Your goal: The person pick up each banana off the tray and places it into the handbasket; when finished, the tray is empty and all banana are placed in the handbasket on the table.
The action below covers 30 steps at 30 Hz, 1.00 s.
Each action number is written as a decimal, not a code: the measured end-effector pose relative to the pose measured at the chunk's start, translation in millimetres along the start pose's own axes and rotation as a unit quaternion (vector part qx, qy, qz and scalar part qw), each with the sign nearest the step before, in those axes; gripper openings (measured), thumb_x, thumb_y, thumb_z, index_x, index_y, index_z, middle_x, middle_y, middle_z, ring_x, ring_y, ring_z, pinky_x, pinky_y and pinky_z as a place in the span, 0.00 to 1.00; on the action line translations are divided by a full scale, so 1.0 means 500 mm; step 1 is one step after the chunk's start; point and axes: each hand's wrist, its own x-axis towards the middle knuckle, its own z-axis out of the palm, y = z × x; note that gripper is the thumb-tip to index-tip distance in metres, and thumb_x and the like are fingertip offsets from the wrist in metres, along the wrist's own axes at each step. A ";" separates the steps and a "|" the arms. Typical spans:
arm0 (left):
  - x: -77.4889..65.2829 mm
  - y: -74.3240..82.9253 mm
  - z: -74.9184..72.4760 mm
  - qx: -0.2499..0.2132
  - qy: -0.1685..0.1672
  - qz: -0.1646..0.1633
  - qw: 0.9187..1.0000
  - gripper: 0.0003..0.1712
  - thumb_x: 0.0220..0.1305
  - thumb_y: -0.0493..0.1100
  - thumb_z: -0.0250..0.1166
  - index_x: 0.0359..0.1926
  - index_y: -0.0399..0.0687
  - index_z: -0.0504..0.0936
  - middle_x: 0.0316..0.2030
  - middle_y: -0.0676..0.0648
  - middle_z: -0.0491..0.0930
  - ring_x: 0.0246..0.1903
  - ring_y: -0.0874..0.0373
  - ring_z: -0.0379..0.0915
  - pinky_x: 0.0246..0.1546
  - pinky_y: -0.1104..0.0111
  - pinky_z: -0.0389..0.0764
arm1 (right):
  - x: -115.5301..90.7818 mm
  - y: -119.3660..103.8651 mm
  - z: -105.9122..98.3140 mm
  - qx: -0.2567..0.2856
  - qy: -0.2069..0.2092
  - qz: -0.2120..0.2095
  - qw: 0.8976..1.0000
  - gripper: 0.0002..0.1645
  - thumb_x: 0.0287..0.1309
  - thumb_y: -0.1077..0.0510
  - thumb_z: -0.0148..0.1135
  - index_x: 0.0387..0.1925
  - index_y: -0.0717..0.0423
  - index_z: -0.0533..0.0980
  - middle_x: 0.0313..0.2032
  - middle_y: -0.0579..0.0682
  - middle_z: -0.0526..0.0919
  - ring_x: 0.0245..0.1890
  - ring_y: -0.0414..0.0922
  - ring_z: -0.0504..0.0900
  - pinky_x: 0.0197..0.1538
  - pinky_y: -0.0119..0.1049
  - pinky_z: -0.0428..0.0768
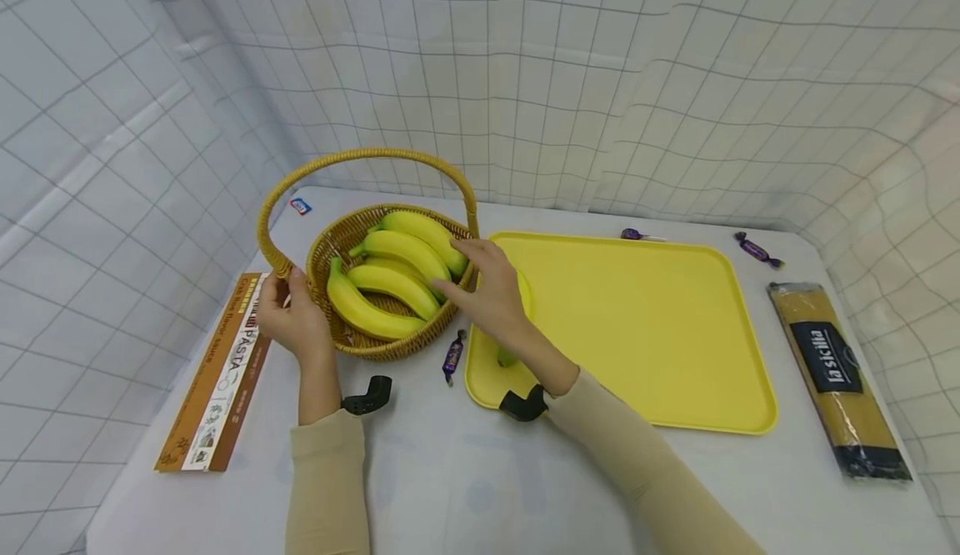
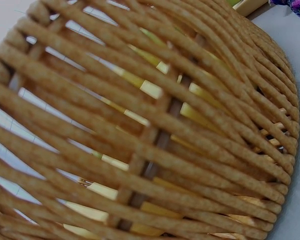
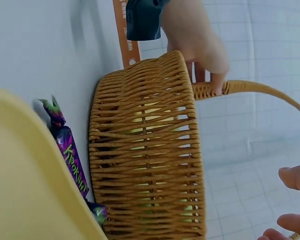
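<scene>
A wicker basket (image 1: pixel 393 351) with a tall arched handle (image 1: pixel 367 153) stands on the left of the table. Several bananas (image 1: pixel 367 309) lie inside it. My left hand (image 1: pixel 300 322) holds the foot of the handle at the basket's left rim, thumb and fingers around it, as the right wrist view also shows. My right hand (image 1: pixel 491 292) is over the basket's right rim, fingers apart and loosely extended, near the bananas and holding nothing visible. Beneath that hand, partly hidden, another banana (image 1: pixel 526 291) lies on the left end of the yellow tray (image 1: pixel 637 330).
A purple-wrapped candy (image 1: pixel 453 357) lies between basket and tray. Behind the tray are a lollipop (image 1: pixel 633 234) and another wrapped candy (image 1: pixel 757 249). A pasta box (image 1: pixel 213 380) is at the left, a spaghetti pack (image 1: pixel 836 376) at the right, a small card (image 1: pixel 300 206) behind the basket.
</scene>
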 end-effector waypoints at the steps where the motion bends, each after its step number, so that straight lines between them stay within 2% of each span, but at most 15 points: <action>1: 0.000 0.001 -0.001 -0.001 0.000 0.001 1.000 0.14 0.69 0.41 0.59 0.50 0.40 0.84 0.35 0.61 0.76 0.43 0.67 0.72 0.46 0.71 0.71 | -0.005 0.001 -0.007 0.003 0.005 0.000 1.000 0.34 0.52 0.55 0.73 0.60 0.61 0.75 0.57 0.58 0.76 0.59 0.53 0.74 0.59 0.50 0.74; 7: 0.001 0.005 -0.003 -0.008 -0.002 0.009 1.000 0.14 0.69 0.41 0.60 0.49 0.39 0.84 0.34 0.63 0.76 0.43 0.67 0.73 0.45 0.72 0.71 | -0.033 0.009 -0.043 0.004 0.030 0.014 0.999 0.37 0.51 0.56 0.74 0.63 0.59 0.73 0.57 0.58 0.75 0.58 0.53 0.74 0.59 0.50 0.74; 15: 0.001 0.007 -0.001 -0.012 -0.003 0.012 1.000 0.14 0.69 0.41 0.60 0.49 0.38 0.84 0.33 0.64 0.76 0.42 0.67 0.73 0.45 0.73 0.71 | -0.061 0.031 -0.070 -0.006 0.049 0.033 0.998 0.41 0.51 0.56 0.74 0.66 0.59 0.68 0.62 0.59 0.69 0.65 0.55 0.67 0.65 0.53 0.67; 23: 0.000 0.006 -0.001 -0.012 -0.006 0.007 1.000 0.14 0.69 0.42 0.60 0.49 0.38 0.84 0.33 0.64 0.76 0.42 0.67 0.73 0.45 0.73 0.71 | -0.085 0.070 -0.076 -0.002 0.024 0.101 0.995 0.47 0.53 0.54 0.72 0.72 0.55 0.61 0.67 0.60 0.64 0.68 0.57 0.63 0.67 0.57 0.63; 30: -0.001 0.005 -0.003 -0.005 -0.004 0.004 1.000 0.14 0.69 0.42 0.60 0.49 0.39 0.84 0.34 0.64 0.76 0.43 0.67 0.73 0.45 0.71 0.71 | -0.093 0.109 -0.068 -0.007 0.010 0.147 0.989 0.51 0.54 0.51 0.72 0.74 0.55 0.56 0.69 0.59 0.61 0.67 0.57 0.63 0.67 0.56 0.64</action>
